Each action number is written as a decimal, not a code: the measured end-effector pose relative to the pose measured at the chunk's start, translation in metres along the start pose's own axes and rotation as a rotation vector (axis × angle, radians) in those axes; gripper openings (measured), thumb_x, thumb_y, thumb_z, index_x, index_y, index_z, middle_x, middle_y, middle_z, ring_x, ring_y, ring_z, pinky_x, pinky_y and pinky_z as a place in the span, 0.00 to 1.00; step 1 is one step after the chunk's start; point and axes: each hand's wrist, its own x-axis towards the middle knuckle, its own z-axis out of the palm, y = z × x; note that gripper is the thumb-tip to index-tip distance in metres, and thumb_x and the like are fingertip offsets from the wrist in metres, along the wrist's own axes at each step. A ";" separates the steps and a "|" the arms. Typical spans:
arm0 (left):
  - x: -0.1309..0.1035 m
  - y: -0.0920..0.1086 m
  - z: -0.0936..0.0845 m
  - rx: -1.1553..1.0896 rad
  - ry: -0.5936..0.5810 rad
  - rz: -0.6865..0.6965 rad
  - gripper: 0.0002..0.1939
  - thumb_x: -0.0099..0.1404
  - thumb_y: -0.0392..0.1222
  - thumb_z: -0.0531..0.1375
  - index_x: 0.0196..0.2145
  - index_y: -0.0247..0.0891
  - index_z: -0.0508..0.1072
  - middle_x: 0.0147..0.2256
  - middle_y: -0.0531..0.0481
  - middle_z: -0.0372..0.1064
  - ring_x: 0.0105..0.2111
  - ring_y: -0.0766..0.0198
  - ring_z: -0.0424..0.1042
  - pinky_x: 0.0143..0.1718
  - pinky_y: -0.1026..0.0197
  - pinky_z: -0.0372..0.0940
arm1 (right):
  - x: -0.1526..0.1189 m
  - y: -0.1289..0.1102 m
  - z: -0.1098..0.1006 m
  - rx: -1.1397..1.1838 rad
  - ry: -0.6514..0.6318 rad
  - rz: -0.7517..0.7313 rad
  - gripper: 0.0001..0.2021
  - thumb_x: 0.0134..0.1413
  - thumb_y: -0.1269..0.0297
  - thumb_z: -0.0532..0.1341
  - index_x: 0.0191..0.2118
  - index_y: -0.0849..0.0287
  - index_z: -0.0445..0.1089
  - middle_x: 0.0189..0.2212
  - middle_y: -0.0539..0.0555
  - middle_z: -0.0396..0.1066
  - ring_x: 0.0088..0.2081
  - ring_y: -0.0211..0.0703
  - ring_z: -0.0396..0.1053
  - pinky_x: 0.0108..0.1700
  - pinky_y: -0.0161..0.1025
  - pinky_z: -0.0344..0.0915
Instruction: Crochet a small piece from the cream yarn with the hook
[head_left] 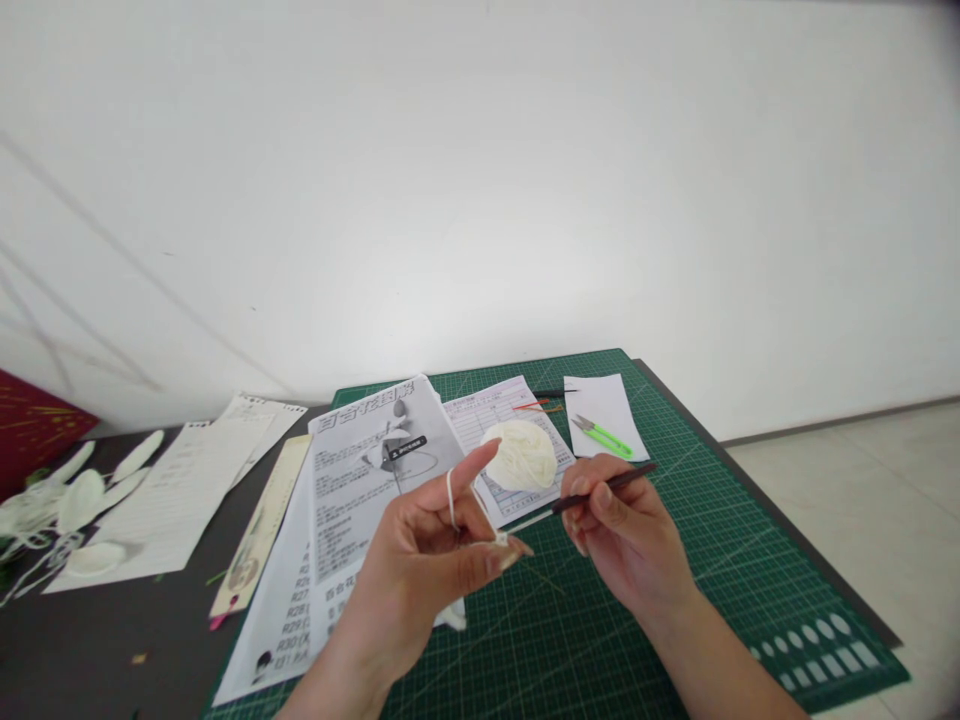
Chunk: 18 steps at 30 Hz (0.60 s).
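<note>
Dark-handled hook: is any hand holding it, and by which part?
Yes. The right hand holds the hook by its dark handle, between thumb and fingers; the thin shaft points toward the left hand.

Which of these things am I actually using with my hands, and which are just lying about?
Seemingly in use:
crochet hook, in right hand
white yarn and small white piece, in left hand
probably yarn ball, flower pattern sheet

Apparently just lying about:
green thread snips
bookmark-like strip
paper sheets, left side
white petal-shaped pieces
cutting mat

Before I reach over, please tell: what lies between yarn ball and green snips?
In the head view: an edge of the printed form, a thin strip of green mat, then white paper.
</note>
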 end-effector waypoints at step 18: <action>0.000 0.001 0.000 -0.042 -0.033 -0.039 0.29 0.43 0.27 0.72 0.44 0.44 0.79 0.19 0.60 0.67 0.20 0.73 0.67 0.28 0.68 0.66 | 0.002 -0.001 -0.005 0.059 -0.096 0.077 0.06 0.50 0.63 0.67 0.28 0.59 0.75 0.23 0.49 0.69 0.19 0.29 0.65 0.17 0.23 0.63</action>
